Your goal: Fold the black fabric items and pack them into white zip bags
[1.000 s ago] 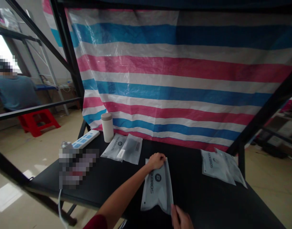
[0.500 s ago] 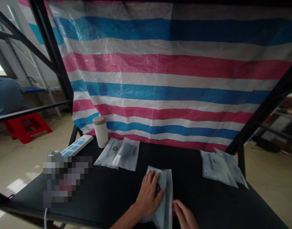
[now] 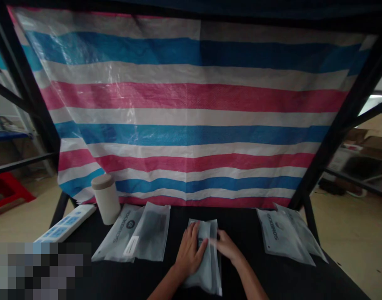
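Item: one frosted plastic pouch [image 3: 206, 277], lying near the middle of the desk's [image 3: 237, 218] near edge. The left hand [image 3: 189, 256] lay on it, fingers [image 3: 193, 237] spread flat and pressing rather than gripping. The right hand [image 3: 228, 246] rested across its right side with fingers [image 3: 220, 239] close together; whether they pinched the film could not be told. To the left stood two overlapping printed pouches [image 3: 137, 235]; toward the right edge lay a second overlapping pair of pouches [image 3: 283, 235]. Beyond the left pair stood a cylindrical canister with a tan lid [image 3: 106, 199], and a white power strip [image 3: 66, 223] lay by the far left corner. Risk noted: the smooth film could slip under the fingers, and uneven pressure could push the pouch over the near edge.
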Demonstrator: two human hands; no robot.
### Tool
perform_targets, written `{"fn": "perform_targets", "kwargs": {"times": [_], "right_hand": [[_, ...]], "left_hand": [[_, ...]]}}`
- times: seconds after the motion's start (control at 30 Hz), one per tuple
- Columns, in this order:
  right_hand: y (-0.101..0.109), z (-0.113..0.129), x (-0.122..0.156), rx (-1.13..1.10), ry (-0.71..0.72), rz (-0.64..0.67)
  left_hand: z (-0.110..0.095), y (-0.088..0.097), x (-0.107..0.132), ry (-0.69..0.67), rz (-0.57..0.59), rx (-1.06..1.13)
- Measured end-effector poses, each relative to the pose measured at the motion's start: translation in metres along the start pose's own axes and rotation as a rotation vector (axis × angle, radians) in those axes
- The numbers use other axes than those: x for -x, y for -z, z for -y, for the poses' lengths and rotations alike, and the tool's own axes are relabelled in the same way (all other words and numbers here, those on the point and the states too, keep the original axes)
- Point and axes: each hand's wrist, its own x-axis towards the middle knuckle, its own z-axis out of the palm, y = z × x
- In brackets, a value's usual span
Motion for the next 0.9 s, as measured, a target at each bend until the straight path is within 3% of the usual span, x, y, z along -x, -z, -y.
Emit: {"fn": "perform_targets", "kwargs": {"times": [0.13,0.27,0.47,0.63,0.8,0.9], "right_hand": [[0.019,-0.007,-0.004,-0.174,-0.141,-0.129],[0.042,-0.023,0.010,-0.374,-0.274,-0.210],[0.064,-0.019,0.016,-0.842,-0.224,-0.344],[0.046,0.000,0.017,-1.168,-0.233,-0.219],[0.015,0.000,0.018,-1.085,-0.161,-0.114],[0.003,-0.007,0.009,-1.013,-0.136,-0.165]], "left_hand": [[0.003,-0.002,-0.001,0.027,-0.022,-0.057],[-0.003,0.002,-0.002,0.065,0.056,-0.138],[-0.009,0.017,-0.006,0.102,0.188,-0.238],[-0.009,0.028,-0.006,0.075,0.195,-0.250],[-0.006,0.023,-0.003,0.054,0.145,-0.288],[-0.004,0.018,0.000,0.015,0.149,-0.273]]}}
